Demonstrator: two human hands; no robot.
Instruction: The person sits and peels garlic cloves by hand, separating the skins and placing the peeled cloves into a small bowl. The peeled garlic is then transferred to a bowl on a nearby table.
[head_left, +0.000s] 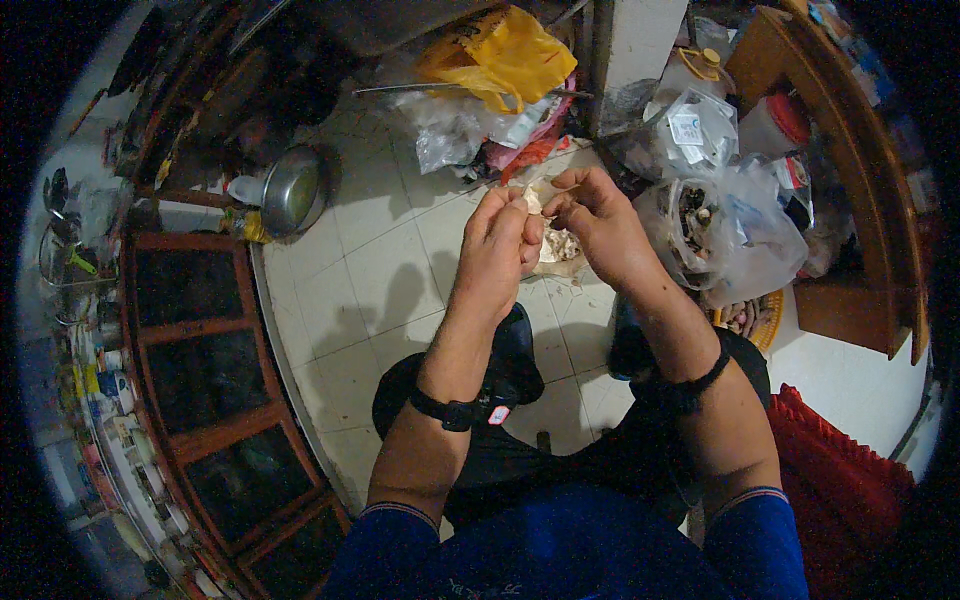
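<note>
My left hand (499, 232) pinches a small pale piece (531, 200) between thumb and fingers; its kind is too small to tell. Close on its right, my right hand (596, 214) has bent fingers near the piece. Whether they grip anything is hidden. Below both hands, a heap of pale, flaky pieces (559, 246) lies low between my feet, partly covered by the hands. Small scraps are scattered on the tiles around it.
Plastic bags (525, 56) pile up ahead. On the right stand a clear bag of dark scraps (694, 225), a yellow basket (766, 322) and a wooden furniture panel (847, 315). At left are a metal pot (292, 191) and a wood-framed cabinet (199, 330). Red cloth (832, 465) hangs at right.
</note>
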